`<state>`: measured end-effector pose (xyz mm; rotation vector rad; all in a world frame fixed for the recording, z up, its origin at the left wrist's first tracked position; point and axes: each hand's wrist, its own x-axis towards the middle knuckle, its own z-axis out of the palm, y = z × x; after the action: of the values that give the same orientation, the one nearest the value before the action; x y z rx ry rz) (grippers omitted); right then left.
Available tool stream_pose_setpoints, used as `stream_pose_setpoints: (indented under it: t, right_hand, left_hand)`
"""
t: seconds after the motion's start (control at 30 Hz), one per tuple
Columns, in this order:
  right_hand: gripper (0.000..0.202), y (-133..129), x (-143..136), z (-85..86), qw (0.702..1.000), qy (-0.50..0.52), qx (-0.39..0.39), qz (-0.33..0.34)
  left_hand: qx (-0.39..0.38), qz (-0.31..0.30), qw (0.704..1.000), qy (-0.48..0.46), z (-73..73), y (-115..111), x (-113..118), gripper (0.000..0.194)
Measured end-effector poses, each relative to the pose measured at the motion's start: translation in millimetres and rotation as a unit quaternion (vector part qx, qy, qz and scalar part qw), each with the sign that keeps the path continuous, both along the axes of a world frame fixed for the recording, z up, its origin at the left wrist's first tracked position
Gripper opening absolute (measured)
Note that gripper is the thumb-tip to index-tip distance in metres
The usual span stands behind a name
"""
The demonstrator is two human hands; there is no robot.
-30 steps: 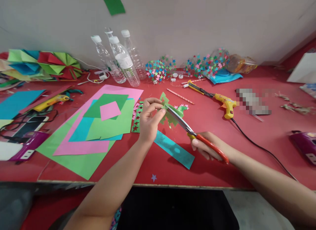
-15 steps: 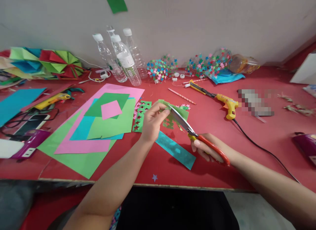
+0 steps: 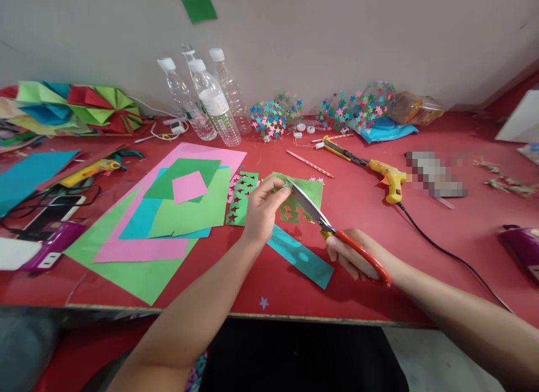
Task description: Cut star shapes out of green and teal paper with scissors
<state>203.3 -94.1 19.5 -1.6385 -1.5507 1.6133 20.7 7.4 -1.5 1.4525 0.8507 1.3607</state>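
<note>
Left hand is closed in a pinch, thumb and fingertips together on the near-left part of a light-green paper piece, held above a red tabletop. Right hand is curled round a pair of metal-bladed scissors with red-orange handles, loops partly hidden; blades run up-left across the paper, tip by the left fingertips — look nearly closed, exact gap can't be told. What's changed: a second ago the paper stood up in a narrow, jagged shape above the fingers; now it's swung flatter, broad face to the camera, covering most of the green scraps behind, with some small pink stars showing past its far edge. Scissors hardly shifted — so this reads as re-angling the paper against the blades; no fresh cut is plain to see. A star-punched green edge shows below the blades, same piece or not unclear. Green sheet with star-shaped holes sits just left of the left hand, translucent teal strip below the scissors.
</note>
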Motion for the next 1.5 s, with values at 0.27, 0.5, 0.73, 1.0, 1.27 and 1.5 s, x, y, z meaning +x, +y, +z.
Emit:
stream_pose_setpoints:
  t: [0.27,0.5,0.73,1.0,1.27,1.5]
  right_hand:
    - [0.044,4.9,5.6,-8.4,0.998,0.014,0.017,-0.056]
    - [0.038,14.5,14.7,-11.5,0.977,0.047,0.132,-0.16]
    - [0.042,22.8,19.6,-23.3,0.981,0.07,0.109,-0.142]
    - [0.042,31.7,29.2,-30.6,0.984,0.111,0.068,-0.126]
    - [0.035,29.5,22.1,-28.1,0.988,0.085,0.09,-0.092]
    - [0.034,31.1,23.2,-28.6,0.989,0.079,0.1,-0.075]
  left_hand:
    - [-0.053,-0.019,0.997,-0.049,-4.2,1.7,1.3,0.012]
    - [-0.241,-0.079,0.961,-0.111,-5.6,-4.1,10.9,0.012]
    - [-0.248,-0.129,0.96,-0.034,-14.1,-12.1,17.5,0.018]
    - [0.052,-0.059,0.951,0.299,-21.2,24.7,6.0,0.021]
    - [0.249,-0.045,0.727,0.639,-33.1,44.0,38.8,0.027]
    - [0.26,0.013,0.717,0.646,-18.6,49.6,39.8,0.02]
